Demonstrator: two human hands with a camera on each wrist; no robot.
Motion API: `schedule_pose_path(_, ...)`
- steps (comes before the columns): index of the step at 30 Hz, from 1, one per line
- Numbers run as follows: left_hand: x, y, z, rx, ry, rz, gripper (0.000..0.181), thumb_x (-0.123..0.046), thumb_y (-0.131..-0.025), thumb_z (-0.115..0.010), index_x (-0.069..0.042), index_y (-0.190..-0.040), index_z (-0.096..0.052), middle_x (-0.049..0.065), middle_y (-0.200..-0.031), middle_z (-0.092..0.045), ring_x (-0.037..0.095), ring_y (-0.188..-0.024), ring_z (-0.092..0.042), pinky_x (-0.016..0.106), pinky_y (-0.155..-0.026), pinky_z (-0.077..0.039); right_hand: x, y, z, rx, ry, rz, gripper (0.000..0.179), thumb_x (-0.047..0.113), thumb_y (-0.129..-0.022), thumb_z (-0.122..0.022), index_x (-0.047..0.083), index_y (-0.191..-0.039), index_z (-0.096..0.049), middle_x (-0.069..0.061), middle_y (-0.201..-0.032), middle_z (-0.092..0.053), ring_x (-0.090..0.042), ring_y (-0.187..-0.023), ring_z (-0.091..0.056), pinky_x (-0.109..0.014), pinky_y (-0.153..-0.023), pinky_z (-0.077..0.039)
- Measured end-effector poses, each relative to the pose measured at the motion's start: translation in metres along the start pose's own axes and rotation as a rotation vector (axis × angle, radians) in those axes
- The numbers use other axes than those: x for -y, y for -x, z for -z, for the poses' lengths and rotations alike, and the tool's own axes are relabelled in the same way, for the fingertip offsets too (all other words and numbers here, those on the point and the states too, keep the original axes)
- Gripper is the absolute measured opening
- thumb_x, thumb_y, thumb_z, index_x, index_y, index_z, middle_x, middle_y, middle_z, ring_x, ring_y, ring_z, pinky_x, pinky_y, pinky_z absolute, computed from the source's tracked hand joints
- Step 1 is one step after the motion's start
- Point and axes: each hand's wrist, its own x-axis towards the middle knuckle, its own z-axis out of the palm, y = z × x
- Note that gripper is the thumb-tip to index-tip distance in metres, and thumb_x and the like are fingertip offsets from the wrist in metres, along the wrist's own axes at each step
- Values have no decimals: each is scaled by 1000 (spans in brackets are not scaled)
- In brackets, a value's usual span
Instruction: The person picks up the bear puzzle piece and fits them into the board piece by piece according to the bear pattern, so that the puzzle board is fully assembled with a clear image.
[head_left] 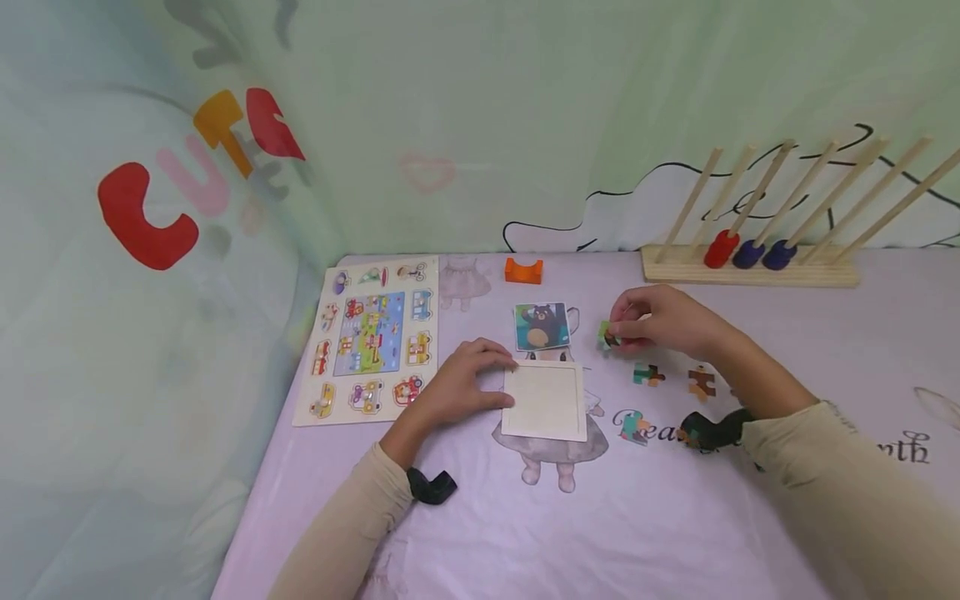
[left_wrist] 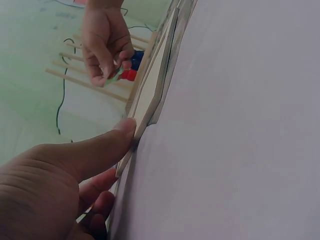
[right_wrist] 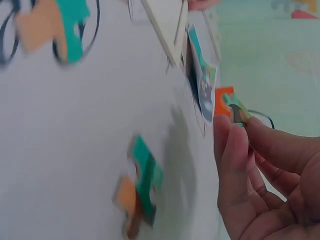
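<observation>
My right hand (head_left: 663, 321) pinches a small jigsaw puzzle piece (right_wrist: 237, 111), green with brown and black, between thumb and fingertips above the table. My left hand (head_left: 468, 379) holds the left side of a square, pale wooden puzzle tray (head_left: 543, 402), its thumb (left_wrist: 107, 150) on the edge and a fingertip near the upper left corner. Just behind the tray lies a square picture card (head_left: 542, 326) with a dark bear. Several loose pieces lie right of the tray, among them a green and brown piece (head_left: 648, 374), a brown piece (head_left: 702, 382) and a teal piece (head_left: 634, 427).
A vehicle peg puzzle board (head_left: 307, 408) lies at the left. An orange block (head_left: 523, 271) sits by the back curtain. At the back right stands a wooden rod rack (head_left: 750, 271) with red and blue beads. A black wrist strap (head_left: 712, 432) overlaps a loose piece in the head view.
</observation>
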Motion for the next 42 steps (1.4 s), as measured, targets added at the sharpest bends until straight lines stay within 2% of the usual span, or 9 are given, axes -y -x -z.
schedule_pose_path(3,0,-1,0,-10,1,6,42,-28,-87,-82,-16,-126,-71,-2,-133,-61,20,-129,-52,41,-111,-41,7,-2,-10,21,-38,-7,21,23,-98,-70,8,-112,-67,-11,-100,-62,-24,-88,-63,-27,-74,-54)
schedule_pose_path(9,2,-1,-1,-17,12,22,38,-25,-90,-79,-14,-125,-71,-1,-133,-62,20,-132,-53,39,-113,-41,18,-5,-27,57,-125,20,20,14,-96,-70,6,-115,-68,-13,-103,-60,-26,-95,-59,-24,-76,-54)
schedule_pose_path(15,2,-2,-1,-21,24,4,37,-25,-90,-79,-14,-124,-71,-1,-133,-62,19,-131,-55,38,-113,-41,28,-8,-44,102,-153,24,25,18,-96,-72,5,-116,-68,-12,-101,-66,-23,-89,-66,-25,-77,-55)
schedule_pose_path(18,3,-3,-1,-21,25,-3,37,-25,-90,-79,-14,-124,-71,-1,-132,-63,18,-131,-55,37,-113,-41,31,-12,-53,128,-201,17,24,16,-94,-74,2,-112,-67,-12,-98,-68,-22,-84,-69,-26,-75,-57)
schedule_pose_path(24,3,-2,0,-24,24,-3,37,-25,-90,-79,-13,-124,-71,-1,-132,-63,18,-130,-55,37,-113,-41,36,-16,-69,106,-191,47,21,12,-92,-76,1,-108,-71,-10,-93,-68,-18,-86,-67,-22,-72,-54)
schedule_pose_path(36,0,-2,1,-22,49,-2,36,-23,-90,-79,-12,-124,-71,0,-132,-63,19,-131,-55,37,-114,-40,43,-21,-91,125,-288,-19,18,7,-91,-75,-3,-106,-68,-13,-93,-70,-20,-78,-75,-30,-74,-60)
schedule_pose_path(40,0,-1,0,-21,49,6,37,-23,-90,-79,-12,-124,-71,0,-132,-62,19,-131,-55,38,-114,-40,46,-21,-97,107,-284,-22,18,7,-90,-76,-3,-104,-68,-12,-90,-70,-18,-75,-75,-30,-72,-61)
schedule_pose_path(42,0,-1,0,-21,49,8,37,-23,-90,-79,-12,-125,-71,0,-132,-62,18,-131,-55,37,-114,-40,48,-21,-99,88,-249,-26,17,8,-90,-77,-1,-102,-69,-10,-88,-70,-18,-73,-75,-29,-71,-60)
